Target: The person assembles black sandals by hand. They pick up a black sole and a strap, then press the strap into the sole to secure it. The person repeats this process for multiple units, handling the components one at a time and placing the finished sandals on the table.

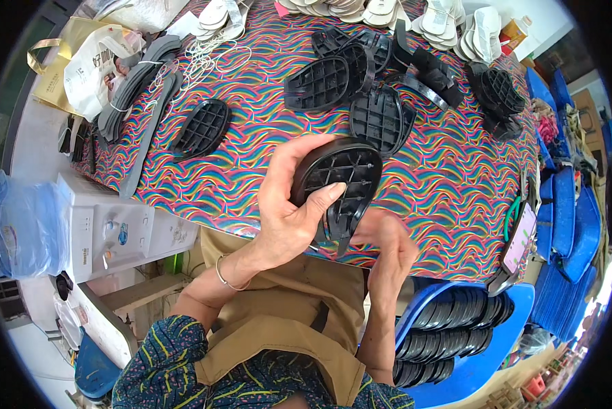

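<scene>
Tan apron [285, 327] and patterned sleeves at bottom of frame, forearms rising from there. Left hand [289, 204] clamps a black ribbed shoe sole [340, 180], thumb across its gridded underside, fingers wrapped over the top edge. Right hand [388, 249] sits just below-right of that grip, fingertips touching the sole's lower end; closure there hard to read. Sole held just above the near edge of the multicoloured wavy tablecloth [442, 184]. More black soles [333, 78] lie beyond the grip, one [200, 128] off to its upper left. Blue bin [483, 354] of stacked soles sits lower right.
</scene>
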### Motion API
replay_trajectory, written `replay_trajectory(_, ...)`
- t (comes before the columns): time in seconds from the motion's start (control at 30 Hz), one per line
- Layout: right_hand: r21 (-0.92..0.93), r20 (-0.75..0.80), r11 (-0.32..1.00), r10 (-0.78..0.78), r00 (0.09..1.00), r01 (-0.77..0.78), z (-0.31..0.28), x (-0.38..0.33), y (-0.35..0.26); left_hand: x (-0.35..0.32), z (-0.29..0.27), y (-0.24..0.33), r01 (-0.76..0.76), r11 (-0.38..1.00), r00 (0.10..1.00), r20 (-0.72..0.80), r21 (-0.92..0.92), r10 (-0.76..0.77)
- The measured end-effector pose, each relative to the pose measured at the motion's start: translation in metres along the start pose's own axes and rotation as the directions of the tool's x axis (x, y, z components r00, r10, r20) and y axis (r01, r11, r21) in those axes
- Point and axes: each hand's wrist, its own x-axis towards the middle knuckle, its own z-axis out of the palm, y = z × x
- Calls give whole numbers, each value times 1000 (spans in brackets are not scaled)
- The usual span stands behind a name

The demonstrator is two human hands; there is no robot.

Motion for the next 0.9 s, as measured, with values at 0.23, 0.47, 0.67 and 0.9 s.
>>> replay_trajectory(0.23, 159, 79, 978, 122, 989, -134, 11, -8, -5, -14, 5, -11, -189, 970, 978, -58, 151, 199)
replay_trajectory(0.47, -146, -6, 988, -51, 999, 49, 13, -1, -2, -19, 14, -16, -157, 984, 980, -107, 81, 165)
replay_trajectory(0.67, -344, -6, 927, -161, 987, 149, 2, 12, -1, 0, 3, -9, 145, 986, 987, 75, -76, -139)
replay_trajectory(0.9, -553, 310, 580, -524, 793, 599, -10, 46, -48, 22, -12, -7, -25, 903, 820, 525, 429, -227)
